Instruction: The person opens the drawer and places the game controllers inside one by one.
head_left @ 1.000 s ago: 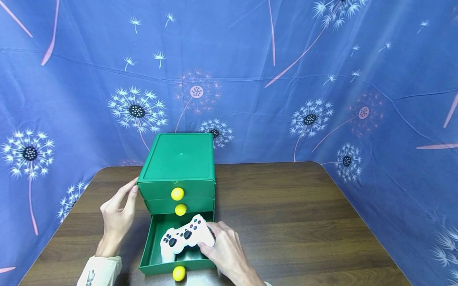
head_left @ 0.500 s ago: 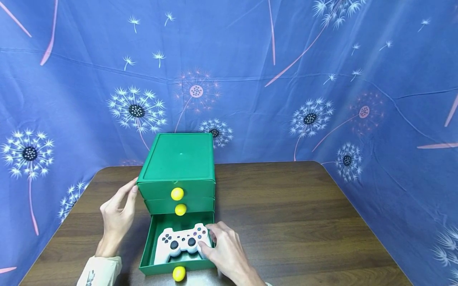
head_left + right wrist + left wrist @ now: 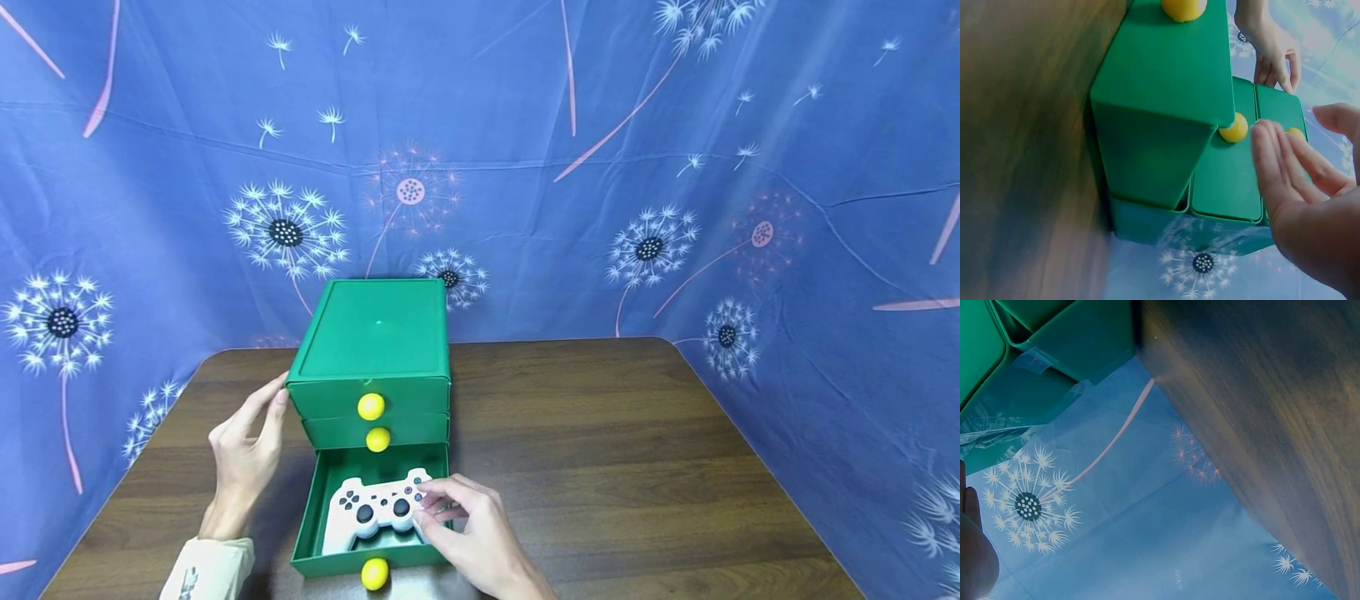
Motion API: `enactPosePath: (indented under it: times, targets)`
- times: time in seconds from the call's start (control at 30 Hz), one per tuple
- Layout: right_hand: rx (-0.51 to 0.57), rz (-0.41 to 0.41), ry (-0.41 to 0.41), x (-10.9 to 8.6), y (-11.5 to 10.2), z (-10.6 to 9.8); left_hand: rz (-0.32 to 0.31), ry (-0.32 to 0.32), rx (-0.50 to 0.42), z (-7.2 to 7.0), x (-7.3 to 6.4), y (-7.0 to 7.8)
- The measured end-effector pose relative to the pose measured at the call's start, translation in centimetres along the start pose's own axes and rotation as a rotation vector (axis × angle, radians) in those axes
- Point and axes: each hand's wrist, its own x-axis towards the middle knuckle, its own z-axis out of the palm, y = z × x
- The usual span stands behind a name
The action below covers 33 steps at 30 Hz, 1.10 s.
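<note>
A white game controller (image 3: 347,518) lies flat in the pulled-out bottom drawer (image 3: 411,559) of a green drawer cabinet (image 3: 375,333). Over the controller's right end is my right hand (image 3: 483,529), its thumb and fingers apart and holding nothing. In the right wrist view that hand (image 3: 1316,206) shows empty beside the drawer, whose wall hides the controller. My left hand (image 3: 246,454) touches the cabinet's upper left front edge with its fingertips. Only a dark bit of the left hand (image 3: 975,550) shows in the left wrist view.
Yellow ball knobs (image 3: 375,574) sit on the drawer fronts; the upper two drawers (image 3: 420,400) are closed. The cabinet stands on a dark wooden table (image 3: 600,467). A blue dandelion-print cloth (image 3: 525,233) hangs behind and at the sides.
The controller was tilted up in my right hand and now lies flat in the drawer. My right hand has let go and risen slightly from it. The left hand has stayed put.
</note>
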Motion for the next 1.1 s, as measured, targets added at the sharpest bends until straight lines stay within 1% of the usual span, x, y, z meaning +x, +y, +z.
enactPosePath:
  times: [0.07,0.17,0.2,0.3,0.33,0.37,0.4,0.47,0.53,0.57,0.7,0.8,0.93,1.1]
  targets:
    - [0.031,-0.023,-0.028,-0.3,0.0,0.2,0.001,0.003,0.000,0.0,0.0,0.0]
    - [0.065,-0.047,-0.109,-0.9,-0.3,0.7,0.002,0.004,-0.001,-0.1,0.1,-0.1]
    - [0.079,-0.042,-0.148,-1.1,-0.4,0.8,-0.001,0.002,0.002,-0.1,0.1,-0.1]
    - [0.123,0.038,-0.303,-1.5,-0.7,1.2,-0.009,-0.011,0.005,-0.1,0.2,0.0]
    - [0.119,0.063,-0.356,-1.6,-0.7,1.4,-0.011,-0.015,0.008,-0.2,0.2,0.1]
    - [0.090,0.060,-0.407,-1.6,-0.5,1.5,-0.014,-0.018,0.010,-0.2,0.2,0.1]
    - [0.064,0.082,-0.458,-1.7,-0.5,1.6,-0.015,-0.020,0.013,-0.2,0.2,0.1]
    - [-0.031,0.061,-0.527,-1.7,-0.3,2.0,-0.014,-0.015,0.011,-0.2,0.2,0.1]
    - [-0.144,-0.007,-0.545,-1.7,0.0,2.3,-0.015,-0.014,0.010,-0.2,0.2,0.1]
    - [-0.190,-0.028,-0.547,-1.6,0.1,2.4,-0.015,-0.011,0.008,-0.2,0.2,0.1]
    - [-0.322,-0.046,-0.553,-1.5,0.4,2.7,-0.014,-0.012,0.004,-0.2,0.2,0.0]
    - [-0.371,-0.013,-0.586,-1.4,0.4,2.8,-0.015,-0.016,0.002,-0.3,0.2,0.0]
    - [-0.386,0.043,-0.638,-1.3,0.4,3.0,-0.020,-0.020,0.005,-0.3,0.1,-0.1]
    - [-0.421,0.011,-0.689,-1.2,0.7,3.4,-0.023,-0.022,0.010,-0.3,-0.1,-0.1]
